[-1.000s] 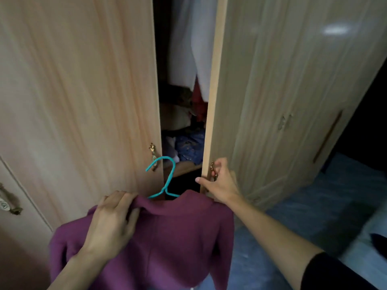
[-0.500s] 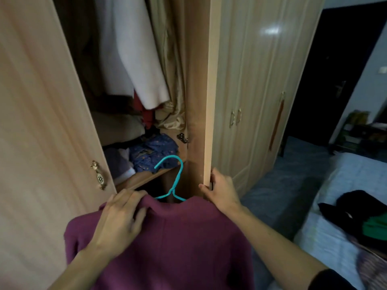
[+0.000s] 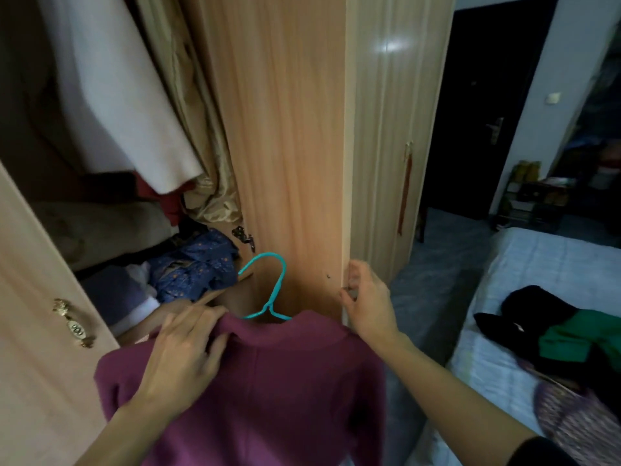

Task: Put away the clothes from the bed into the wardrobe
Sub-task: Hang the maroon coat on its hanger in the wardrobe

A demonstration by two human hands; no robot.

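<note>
— Plum-purple knit: where is it, and which way does it run?

— The purple sweater (image 3: 268, 391) hangs on a teal hanger (image 3: 268, 287) right in front of the open wardrobe, low in the middle of the view. Its long axis runs up and down, collar at the top, body dropping out of the bottom of the frame. The hanger's hook rises above the collar, and its open end curls over to the left, toward the wardrobe's inside.

— And the hands?

— The left hand (image 3: 184, 351) lies over the sweater's left shoulder, just beside the collar. Its fingers are bent down over the top edge of the knit and grip it. The right hand (image 3: 368, 301) is on the edge of the open wardrobe door (image 3: 289, 146), fingers curled round that edge near its lower part. The forearm crosses in front of the sweater's right shoulder.

— What is inside?

— A pale hanging garment (image 3: 127, 95) and a gold, shiny fabric (image 3: 205, 139) beside it, above a shelf with a blue patterned cloth (image 3: 195, 264) bundled on it. The left door (image 3: 40, 314) carries a brass handle (image 3: 72, 322).

— And the bed?

— The bed (image 3: 544, 264) is to the right, well apart, with black clothes (image 3: 524, 311) and a green garment (image 3: 571, 338) piled on it.
</note>
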